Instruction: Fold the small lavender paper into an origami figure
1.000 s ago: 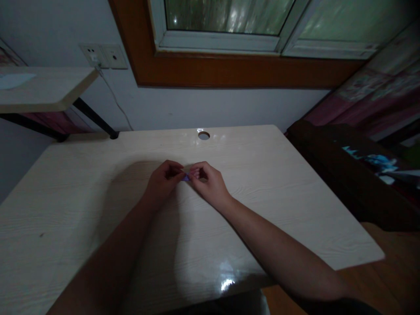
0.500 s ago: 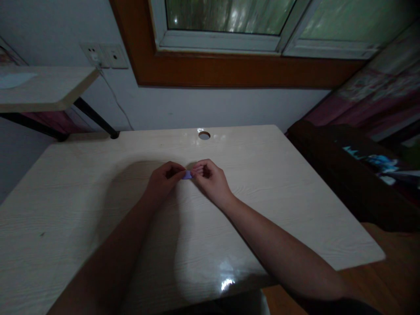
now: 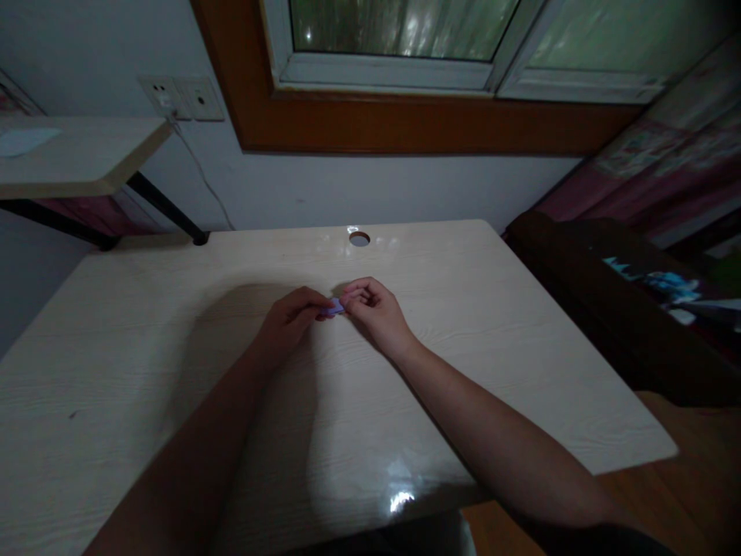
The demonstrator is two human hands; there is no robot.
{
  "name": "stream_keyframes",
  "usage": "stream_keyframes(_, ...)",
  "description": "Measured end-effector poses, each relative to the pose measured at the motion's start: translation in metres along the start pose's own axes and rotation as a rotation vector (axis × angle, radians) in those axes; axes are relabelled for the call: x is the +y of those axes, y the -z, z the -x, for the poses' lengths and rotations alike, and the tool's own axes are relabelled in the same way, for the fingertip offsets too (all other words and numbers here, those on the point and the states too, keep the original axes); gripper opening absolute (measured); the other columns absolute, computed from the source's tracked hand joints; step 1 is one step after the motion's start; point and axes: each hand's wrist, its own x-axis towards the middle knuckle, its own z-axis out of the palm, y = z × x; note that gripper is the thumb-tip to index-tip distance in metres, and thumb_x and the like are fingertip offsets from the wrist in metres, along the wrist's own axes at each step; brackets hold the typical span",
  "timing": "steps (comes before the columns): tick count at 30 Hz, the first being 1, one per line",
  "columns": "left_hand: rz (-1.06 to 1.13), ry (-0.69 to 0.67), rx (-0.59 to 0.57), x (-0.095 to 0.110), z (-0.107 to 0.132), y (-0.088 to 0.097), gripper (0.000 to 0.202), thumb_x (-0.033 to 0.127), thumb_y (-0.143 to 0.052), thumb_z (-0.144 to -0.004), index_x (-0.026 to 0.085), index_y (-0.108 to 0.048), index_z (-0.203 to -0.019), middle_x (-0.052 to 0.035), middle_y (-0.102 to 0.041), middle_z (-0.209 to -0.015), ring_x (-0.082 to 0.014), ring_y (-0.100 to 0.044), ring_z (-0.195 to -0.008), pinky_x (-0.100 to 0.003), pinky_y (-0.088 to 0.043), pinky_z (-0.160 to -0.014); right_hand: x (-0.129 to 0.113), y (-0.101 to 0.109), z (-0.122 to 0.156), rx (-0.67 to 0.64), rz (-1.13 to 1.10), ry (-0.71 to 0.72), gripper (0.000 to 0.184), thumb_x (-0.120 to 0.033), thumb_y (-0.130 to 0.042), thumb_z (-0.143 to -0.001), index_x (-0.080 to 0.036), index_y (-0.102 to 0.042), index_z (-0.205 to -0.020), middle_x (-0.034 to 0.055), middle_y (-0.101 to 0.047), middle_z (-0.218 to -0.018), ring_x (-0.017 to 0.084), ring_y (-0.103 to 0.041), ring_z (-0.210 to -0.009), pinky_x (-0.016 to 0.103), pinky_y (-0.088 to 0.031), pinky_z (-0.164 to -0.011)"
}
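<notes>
A small purple piece (image 3: pixel 334 307), perhaps folded paper, is pinched between both hands just above the pale wooden table (image 3: pixel 174 371). My left hand (image 3: pixel 292 316) grips its left end with the fingers closed. My right hand (image 3: pixel 373 310) pinches its right end, thumb and fingers curled together. Most of the piece is hidden by the fingertips. Both forearms reach in from the bottom edge and meet near the table's middle.
A round cable hole (image 3: pixel 360 239) sits at the table's far edge. A small shelf (image 3: pixel 75 158) juts out at the left under wall sockets (image 3: pixel 182 98). A dark bed frame (image 3: pixel 625 309) stands along the right. The window (image 3: pixel 451 38) is above.
Both hands have shifted slightly away from me and the left fingers have flattened a little over the purple piece. The hold stays the same.
</notes>
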Motion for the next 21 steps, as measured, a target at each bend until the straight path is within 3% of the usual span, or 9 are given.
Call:
stream_keyframes(5,0.087,-0.047,-0.058,-0.002,0.001,0.001,0.024,0.02,-0.053,-0.088,0.02,-0.072,-0.104,-0.0076,-0.07,-0.101,-0.019,-0.067,-0.091,-0.033,-0.055,-0.083,0.0,0.002,-0.001,-0.018,-0.04,-0.01,0.025,-0.03,-0.079,-0.07,-0.019,-0.065,-0.087,-0.0014,-0.068,-0.074,0.012,-0.063,-0.067,0.027,-0.053,-0.066)
stream_keyframes(11,0.018,-0.014,0.016,-0.006,0.001,-0.002,0.017,0.026,-0.073,-0.082,0.021,-0.073,-0.098,-0.0055,-0.072,-0.099,-0.018,-0.069,-0.092,-0.031,-0.055,-0.086,0.002,0.004,-0.002,-0.062,-0.079,-0.03,0.021,-0.03,-0.079,-0.073,-0.018,-0.066,-0.084,-0.0014,-0.069,-0.073,0.01,-0.061,-0.063,0.025,-0.051,-0.064)
stream_keyframes(21,-0.087,0.036,0.082,-0.009,0.0,-0.002,0.021,0.035,-0.079,-0.076,0.021,-0.073,-0.089,-0.0031,-0.074,-0.088,-0.0176,-0.069,-0.082,-0.029,-0.054,-0.078,0.007,0.009,-0.003,-0.155,-0.081,-0.041,0.021,-0.035,-0.077,-0.077,-0.019,-0.067,-0.086,0.0023,-0.073,-0.087,0.011,-0.064,-0.068,0.026,-0.053,-0.065)
